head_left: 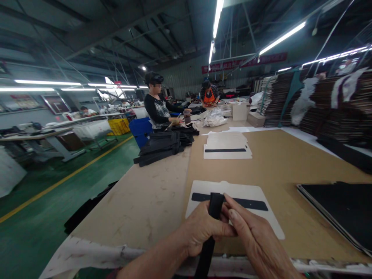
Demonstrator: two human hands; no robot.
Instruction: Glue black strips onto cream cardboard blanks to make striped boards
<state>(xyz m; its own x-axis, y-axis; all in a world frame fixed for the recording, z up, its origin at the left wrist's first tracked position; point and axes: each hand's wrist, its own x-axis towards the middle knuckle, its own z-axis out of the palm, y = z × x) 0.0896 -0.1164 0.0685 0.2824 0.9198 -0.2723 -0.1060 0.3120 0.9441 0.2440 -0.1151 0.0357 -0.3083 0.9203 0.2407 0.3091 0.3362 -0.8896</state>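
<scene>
left hand (199,228) and right hand (254,230), both closed on a black strap (215,206) at the near edge of the tabletop (154,201)

the left hand grips the strap below its upper end, the right pinches that end from the side, and the lower length runs down toward the camera. just beyond, partly hidden by the hands, lies a white board (247,190) with a dark strip (253,204) across it. farther out are a stack of pale boards (227,140), black sheets (340,209) to the right, a pile of black strips (159,145) to the left, and a co-worker (158,108) behind it.
</scene>
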